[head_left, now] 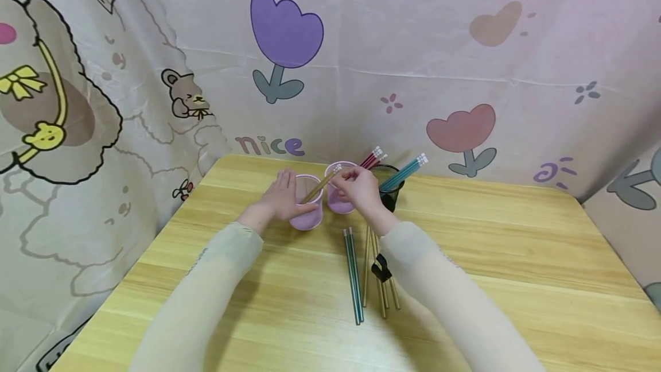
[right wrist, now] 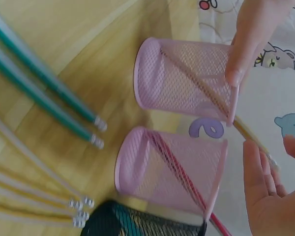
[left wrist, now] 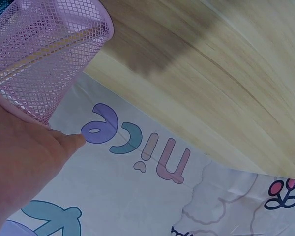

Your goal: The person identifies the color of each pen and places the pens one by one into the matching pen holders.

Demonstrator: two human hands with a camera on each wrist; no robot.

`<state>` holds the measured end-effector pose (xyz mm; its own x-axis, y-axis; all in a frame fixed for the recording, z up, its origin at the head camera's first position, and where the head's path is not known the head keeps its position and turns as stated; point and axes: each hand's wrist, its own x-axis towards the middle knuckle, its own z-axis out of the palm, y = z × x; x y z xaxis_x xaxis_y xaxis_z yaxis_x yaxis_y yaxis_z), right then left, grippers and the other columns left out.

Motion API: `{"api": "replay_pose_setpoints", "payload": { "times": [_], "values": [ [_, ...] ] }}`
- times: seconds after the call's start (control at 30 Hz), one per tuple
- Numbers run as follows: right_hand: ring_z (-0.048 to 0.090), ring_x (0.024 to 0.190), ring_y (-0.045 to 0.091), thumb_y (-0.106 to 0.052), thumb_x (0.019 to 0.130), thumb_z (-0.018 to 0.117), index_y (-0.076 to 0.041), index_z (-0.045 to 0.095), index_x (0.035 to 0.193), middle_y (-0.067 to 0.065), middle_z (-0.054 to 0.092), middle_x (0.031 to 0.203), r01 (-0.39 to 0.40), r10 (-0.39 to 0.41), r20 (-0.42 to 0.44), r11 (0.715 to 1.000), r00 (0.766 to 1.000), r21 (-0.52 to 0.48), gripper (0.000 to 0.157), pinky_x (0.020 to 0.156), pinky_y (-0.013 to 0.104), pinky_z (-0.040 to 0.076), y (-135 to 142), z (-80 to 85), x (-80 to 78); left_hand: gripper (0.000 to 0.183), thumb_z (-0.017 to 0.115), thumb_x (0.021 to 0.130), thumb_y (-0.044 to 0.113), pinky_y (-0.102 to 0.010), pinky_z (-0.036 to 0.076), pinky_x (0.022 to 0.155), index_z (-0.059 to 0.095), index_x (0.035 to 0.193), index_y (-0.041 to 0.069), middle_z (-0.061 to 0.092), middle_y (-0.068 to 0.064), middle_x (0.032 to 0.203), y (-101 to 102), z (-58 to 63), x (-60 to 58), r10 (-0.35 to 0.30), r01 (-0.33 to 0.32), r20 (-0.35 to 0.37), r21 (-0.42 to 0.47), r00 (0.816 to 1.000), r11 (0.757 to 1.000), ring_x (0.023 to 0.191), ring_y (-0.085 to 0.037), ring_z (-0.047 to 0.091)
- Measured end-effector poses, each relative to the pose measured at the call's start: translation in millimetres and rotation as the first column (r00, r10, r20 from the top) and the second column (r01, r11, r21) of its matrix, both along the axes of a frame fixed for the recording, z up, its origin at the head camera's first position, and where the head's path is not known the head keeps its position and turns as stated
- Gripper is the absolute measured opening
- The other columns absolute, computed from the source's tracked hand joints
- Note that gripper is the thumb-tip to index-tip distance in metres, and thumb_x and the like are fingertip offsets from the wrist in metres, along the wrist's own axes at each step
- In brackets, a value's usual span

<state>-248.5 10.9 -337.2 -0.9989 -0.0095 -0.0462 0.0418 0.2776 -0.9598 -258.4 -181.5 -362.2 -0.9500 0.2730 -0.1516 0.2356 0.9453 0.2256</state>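
In the head view my left hand (head_left: 281,195) rests at the rim of the left pink mesh cup (head_left: 307,223), fingers straight, thumb across the near side. Gold pencils (head_left: 316,189) lean inside that cup, white eraser ends sticking up to the right. At those ends is my right hand (head_left: 357,188); in the right wrist view its fingers (right wrist: 255,182) and thumb stand apart beside the eraser end. A second pink mesh cup (right wrist: 172,169) holds red pencils (right wrist: 179,172). Teal pencils (head_left: 403,172) lean in a black mesh cup (head_left: 389,197).
Two teal pencils (head_left: 353,277) lie on the wooden table (head_left: 490,280) in front of the cups. Several gold pencils (head_left: 383,297) lie to their right, with a black clip-like piece (head_left: 381,268) on them. A printed cloth (head_left: 372,33) hangs behind the table.
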Motion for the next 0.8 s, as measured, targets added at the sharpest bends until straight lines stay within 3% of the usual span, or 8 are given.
{"api": "replay_pose_setpoints", "payload": {
  "times": [0.13,0.23,0.4,0.53,0.8],
  "values": [
    [0.064,0.059,0.012,-0.019,0.083,0.070,-0.001,0.061,0.095,0.011,0.065,0.081,-0.022,0.024,-0.011,0.992,1.000,0.121,0.023,0.060,0.029,0.058,17,-1.3,3.1,0.104,0.048,0.088,0.059,-0.049,0.007,0.119,-0.002,0.143,-0.014,-0.006,-0.031,0.152,1,2.7,1.8,0.003,-0.003,0.007,0.009,1.000,1.000,0.142,-0.044,-0.003],
    [0.060,0.054,0.009,-0.016,0.082,0.070,0.001,0.061,0.091,0.009,0.064,0.074,-0.020,0.023,-0.016,0.985,1.000,0.171,0.021,0.052,0.023,0.055,31,-4.8,6.1,0.103,0.048,0.089,0.058,-0.049,0.007,0.119,-0.001,0.143,-0.015,-0.005,-0.032,0.152,1,3.6,3.2,0.003,-0.003,0.007,0.010,1.000,1.000,0.142,-0.045,-0.002],
    [0.059,0.055,0.010,-0.014,0.084,0.068,0.003,0.059,0.090,0.011,0.064,0.077,-0.026,0.027,-0.002,0.973,1.000,0.229,0.019,0.052,0.022,0.055,56,-16.4,11.7,0.102,0.047,0.089,0.057,-0.049,0.006,0.119,0.000,0.143,-0.016,-0.004,-0.033,0.152,0,1.8,2.4,0.000,0.000,-0.002,0.009,1.000,1.000,0.142,-0.046,-0.001],
    [0.059,0.057,0.012,-0.012,0.085,0.066,0.003,0.057,0.089,0.014,0.064,0.080,-0.039,0.032,0.028,0.954,0.999,0.296,0.017,0.056,0.028,0.057,75,-28.2,16.3,0.103,0.048,0.089,0.058,-0.049,0.006,0.119,0.000,0.143,-0.016,-0.004,-0.033,0.152,0,0.9,1.2,0.004,-0.004,-0.007,0.010,1.000,1.000,0.142,-0.046,-0.001],
    [0.058,0.053,0.015,-0.009,0.083,0.064,0.000,0.056,0.080,0.006,0.059,0.064,-0.073,0.048,0.072,0.911,0.996,0.406,0.013,0.053,0.025,0.050,104,-49.1,24.7,0.104,0.048,0.089,0.058,-0.049,0.006,0.119,-0.001,0.143,-0.016,-0.004,-0.033,0.152,1,0.7,0.7,0.001,-0.001,-0.010,0.011,1.000,1.000,0.142,-0.046,-0.001]
  ]
}}
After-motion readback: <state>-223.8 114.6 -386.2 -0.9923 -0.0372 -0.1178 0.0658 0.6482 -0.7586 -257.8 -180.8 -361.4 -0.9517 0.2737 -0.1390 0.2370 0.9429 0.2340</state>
